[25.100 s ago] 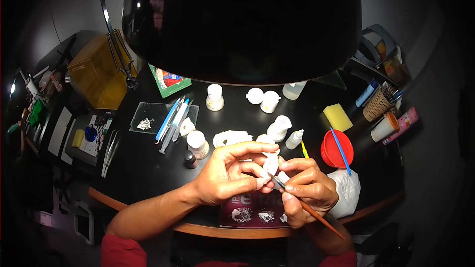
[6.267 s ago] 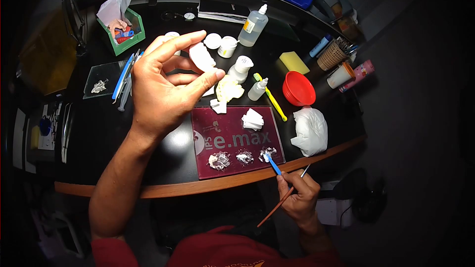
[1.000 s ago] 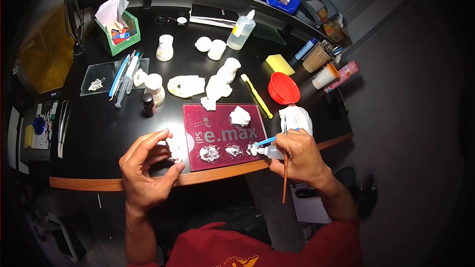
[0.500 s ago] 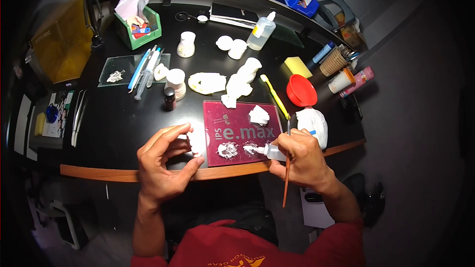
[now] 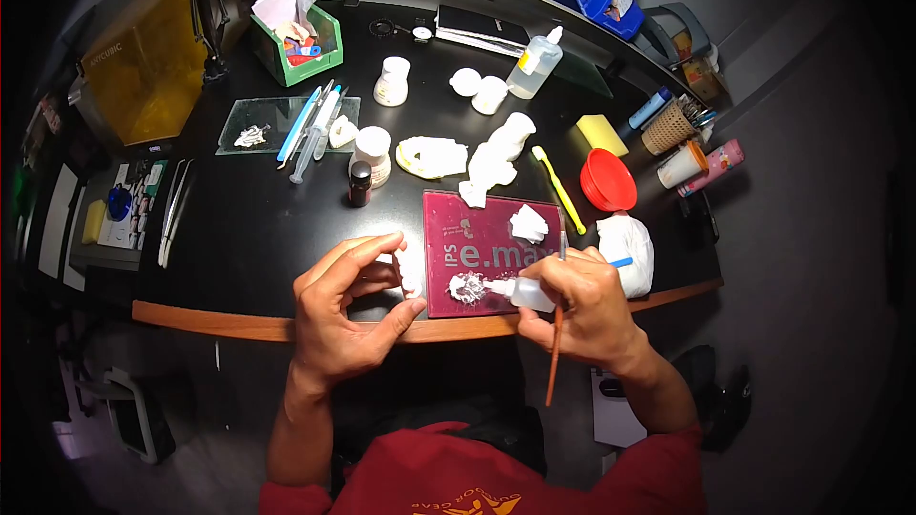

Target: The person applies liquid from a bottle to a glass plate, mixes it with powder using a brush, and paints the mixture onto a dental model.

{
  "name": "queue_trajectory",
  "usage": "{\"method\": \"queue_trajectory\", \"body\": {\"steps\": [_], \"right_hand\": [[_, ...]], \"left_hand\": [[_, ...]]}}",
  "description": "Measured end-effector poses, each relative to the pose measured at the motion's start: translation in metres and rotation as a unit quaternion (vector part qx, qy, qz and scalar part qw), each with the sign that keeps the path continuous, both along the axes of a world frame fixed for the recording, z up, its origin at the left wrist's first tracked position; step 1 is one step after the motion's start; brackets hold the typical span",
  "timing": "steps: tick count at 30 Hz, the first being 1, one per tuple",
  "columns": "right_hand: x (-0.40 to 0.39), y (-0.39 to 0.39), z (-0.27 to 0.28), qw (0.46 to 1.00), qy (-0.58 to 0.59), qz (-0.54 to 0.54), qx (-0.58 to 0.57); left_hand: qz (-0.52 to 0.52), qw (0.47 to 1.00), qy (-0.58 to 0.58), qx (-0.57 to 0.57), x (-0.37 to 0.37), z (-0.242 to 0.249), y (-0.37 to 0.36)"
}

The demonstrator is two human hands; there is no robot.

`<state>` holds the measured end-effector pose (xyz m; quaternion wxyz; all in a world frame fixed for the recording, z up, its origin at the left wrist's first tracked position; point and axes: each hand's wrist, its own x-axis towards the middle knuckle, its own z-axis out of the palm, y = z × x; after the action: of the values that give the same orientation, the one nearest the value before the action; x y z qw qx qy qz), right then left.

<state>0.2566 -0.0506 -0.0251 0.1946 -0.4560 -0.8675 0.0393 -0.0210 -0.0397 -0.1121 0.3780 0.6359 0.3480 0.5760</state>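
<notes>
My left hand [image 5: 343,300] is closed around a white arch-shaped dental piece [image 5: 410,275], its thumb and fingertips at the ends. In my right hand [image 5: 590,305] are a small translucent dropper bottle [image 5: 528,294] and a thin brown-handled brush [image 5: 553,362]. The bottle lies nearly level, its nozzle pointing left at a smear of white paste [image 5: 467,287]. That paste sits on a dark red e.max mixing plate [image 5: 447,257]. A crumpled white tissue [image 5: 529,224] rests on the plate too. The nozzle partly covers a second smear.
Beyond the plate stand a dark little bottle [image 5: 360,183], white jars [image 5: 391,82] and a clear squeeze bottle [image 5: 536,65]. To the right lie a yellow toothbrush [image 5: 558,190], a red bowl [image 5: 608,181] and a white cloth bundle [image 5: 627,253]. The wooden desk edge [image 5: 458,328] runs in front.
The whole view has shifted, so the desk appears farther right. Over the plate, the dropper bottle's nozzle has moved left, from the right smear toward the left one. The left hand's grip is unchanged.
</notes>
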Motion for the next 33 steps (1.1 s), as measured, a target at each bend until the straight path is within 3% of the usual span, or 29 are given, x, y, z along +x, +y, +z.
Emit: {"method": "queue_trajectory", "body": {"steps": [12,16,17,19,23,25,30,33], "right_hand": [[-0.02,0.011,-0.005,0.998,-0.033,0.043,0.014],[-0.006,0.013,0.007,0.992,0.115,-0.04,-0.042],[0.006,0.028,0.008,0.964,0.241,-0.081,-0.082],[0.026,0.057,-0.011,0.927,0.358,-0.086,-0.067],[0.044,0.104,-0.029,0.925,0.357,-0.125,-0.044],[0.06,0.124,-0.049,0.95,0.262,-0.17,-0.03],[0.044,0.127,-0.043,0.957,0.179,-0.226,-0.034],[0.047,0.119,-0.048,0.962,0.179,-0.193,0.069]], "left_hand": [[-0.013,1.0,0.015,0.004,-0.003,0.002,0.0],[-0.012,1.0,0.024,0.006,-0.004,0.002,0.0],[-0.011,1.0,0.021,0.012,-0.004,0.001,0.001],[-0.012,1.0,0.019,0.012,-0.003,0.0,0.0],[-0.008,1.0,0.012,0.005,-0.002,0.0,0.0],[-0.003,1.0,0.011,0.003,-0.002,0.001,-0.001],[0.009,1.0,0.0,-0.011,0.001,0.001,-0.001],[0.01,1.0,0.007,-0.011,0.0,0.002,-0.001]]}}
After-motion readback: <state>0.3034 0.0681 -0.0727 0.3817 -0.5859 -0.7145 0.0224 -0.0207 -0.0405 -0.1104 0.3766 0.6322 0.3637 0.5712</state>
